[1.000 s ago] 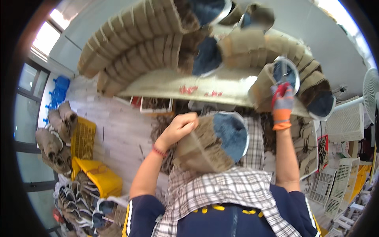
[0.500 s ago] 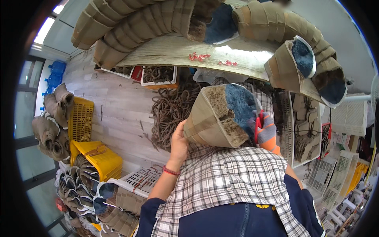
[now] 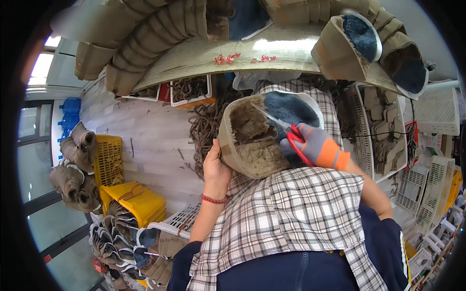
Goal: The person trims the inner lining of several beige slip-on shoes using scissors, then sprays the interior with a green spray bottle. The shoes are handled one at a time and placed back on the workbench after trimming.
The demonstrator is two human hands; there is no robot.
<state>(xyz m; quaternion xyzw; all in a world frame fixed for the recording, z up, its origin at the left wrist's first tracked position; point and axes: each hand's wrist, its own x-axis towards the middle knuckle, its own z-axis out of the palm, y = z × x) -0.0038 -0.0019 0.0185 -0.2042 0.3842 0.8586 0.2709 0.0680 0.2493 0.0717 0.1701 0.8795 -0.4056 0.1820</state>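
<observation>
On my lap lies a fleece-lined boot upper (image 3: 259, 157), tan outside, with brown and blue pile inside and a white edge along its right rim. Its opening faces up toward me. My left hand (image 3: 217, 169) grips its left wall, thumb up along the outside; the fingertips are hidden behind it. In a grey and orange glove, my right hand (image 3: 318, 145) holds red-handled scissors (image 3: 294, 140). The blades reach into the opening, pointing up and left across the blue and brown lining. Whether they touch the pile I cannot tell.
A wooden bench (image 3: 194, 60) ahead carries nested rows of similar uppers and some small red scraps (image 3: 226, 58). Brown cord-like strips (image 3: 206, 128) lie heaped on the floor. Left are yellow baskets (image 3: 108, 160) and stacked uppers; to the right, a white crate (image 3: 361, 131) holds cut pieces.
The upper has tilted so more of its inside faces me. My right hand has brought the scissors leftward from the right rim into the opening. My view has shifted slightly.
</observation>
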